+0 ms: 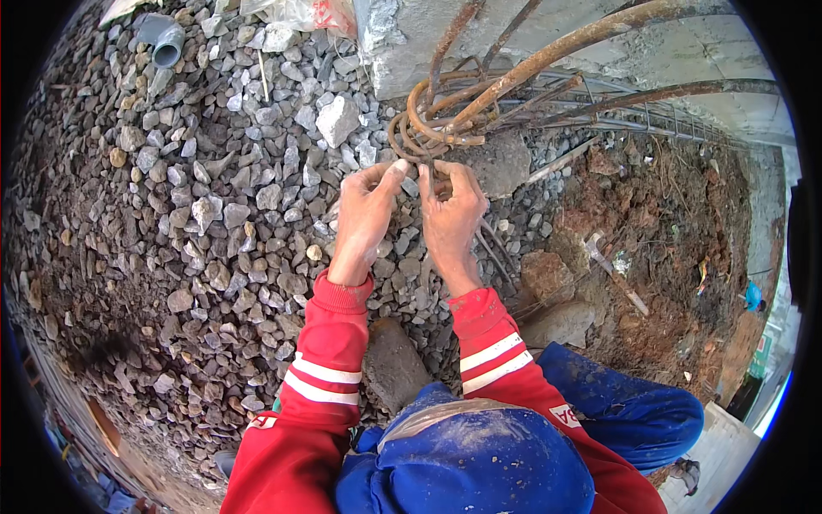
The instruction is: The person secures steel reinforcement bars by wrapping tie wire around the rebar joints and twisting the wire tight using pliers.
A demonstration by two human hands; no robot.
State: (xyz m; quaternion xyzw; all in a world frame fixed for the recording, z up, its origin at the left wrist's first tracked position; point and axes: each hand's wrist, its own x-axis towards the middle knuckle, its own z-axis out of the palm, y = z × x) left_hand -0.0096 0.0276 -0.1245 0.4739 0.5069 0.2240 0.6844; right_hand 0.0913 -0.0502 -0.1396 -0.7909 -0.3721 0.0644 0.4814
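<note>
Bent, rusty steel reinforcing bars (443, 132) with hooked ends cluster beside a concrete block, just beyond my fingertips. My left hand (368, 209) has its thumb and forefinger brought together at the near edge of the hooks. Close on its right, my right hand (452, 215) has curled fingers, with thumb and forefinger near the same hooks. Something thin and dark seems to lie between the two hands, too small to name. Whether either hand grips it or a bar cannot be told. A pronged metal tool or bars (496, 250) show beside my right wrist, partly hidden.
Loose gravel (192, 257) covers the ground at left. A hammer (616, 273) lies on reddish soil at right. Large stones (395, 366) sit near my knees. Long rusty bars (578, 42) arch overhead at upper right, against concrete (401, 38). A grey pipe fitting (164, 42) lies upper left.
</note>
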